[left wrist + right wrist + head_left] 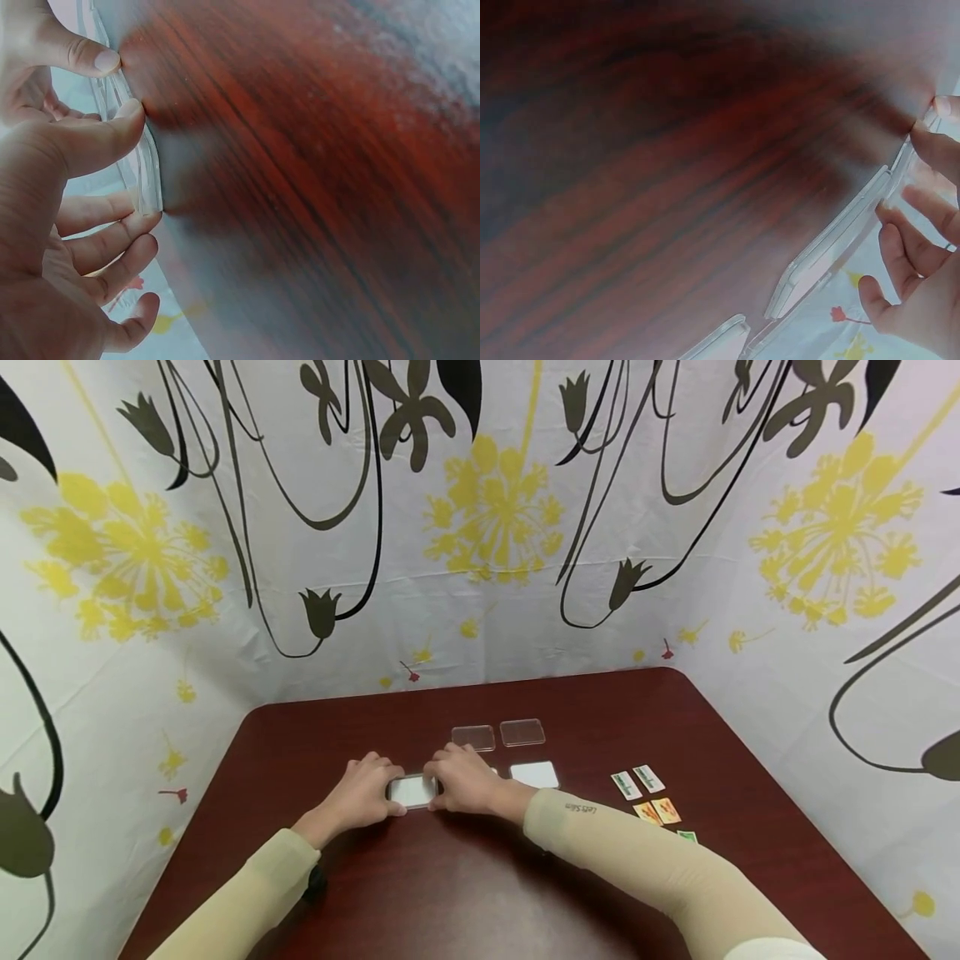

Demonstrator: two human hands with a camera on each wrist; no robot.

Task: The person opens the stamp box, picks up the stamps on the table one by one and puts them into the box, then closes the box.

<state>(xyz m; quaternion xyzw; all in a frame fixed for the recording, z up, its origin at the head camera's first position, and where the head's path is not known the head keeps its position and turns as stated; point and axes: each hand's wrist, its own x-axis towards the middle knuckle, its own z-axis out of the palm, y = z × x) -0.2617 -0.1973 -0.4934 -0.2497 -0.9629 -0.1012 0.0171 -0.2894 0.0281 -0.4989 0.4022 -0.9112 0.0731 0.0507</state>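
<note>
A flat, clear plastic case with a white inside lies on the table between both hands. My left hand grips its left end, thumb at the near edge and fingertips at the far one. My right hand pinches the opposite end, its thumb on the near side. In the left wrist view the case shows edge-on, with clear rims. Just right of the right hand lies a white-filled case; another case, mostly covered by that hand in the head view, lies between.
Behind the hands lie two clear, shallow plastic covers, a left one and a right one. To the right are small white-and-green cards, orange cards and a green card. Patterned curtains surround the dark red table.
</note>
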